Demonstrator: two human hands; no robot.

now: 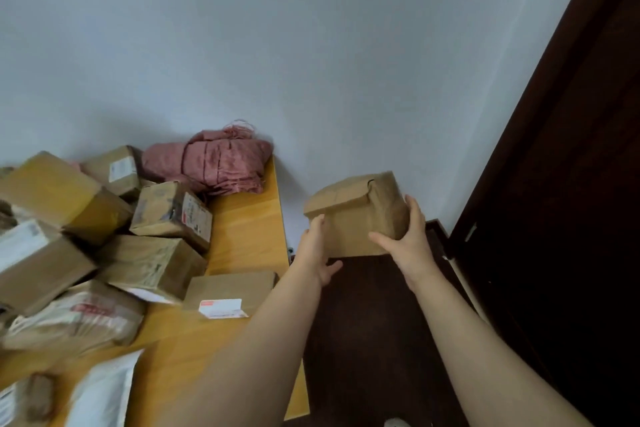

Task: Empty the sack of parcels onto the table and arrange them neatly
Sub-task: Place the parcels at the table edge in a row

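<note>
Nearest, a white plastic mailer bag [104, 388] is lying at the near-left corner of the yellow wooden desk [242, 218]. Beyond it, a jumbled heap of brown cardboard parcels [104, 229] is crowding the left side, blurred in this view. A flat cardboard box with a red-and-white label [228, 291] is sitting near the desk's right edge. The crumpled pink woven sack [221, 163] is slumping at the far end, against the pale wall.

Both hands are clamping a plain brown cardboard box [353, 215] between them, off the desk's right side, in the air above the dark floor [374, 340]. The right hand [407, 236] is wrapping its fingers round the box's far right edge, thumb across the near face. The left hand [317, 246] is pressing against the left face; its fingers seem to be lying fairly straight.

By the look of it, the sack is already lying empty and the arranging is under way. Next, this box is wanting a carry leftwards, over the bare strip of desk between the sack and the labelled box. It then needs setting down square to the edge without nudging the heap.
</note>
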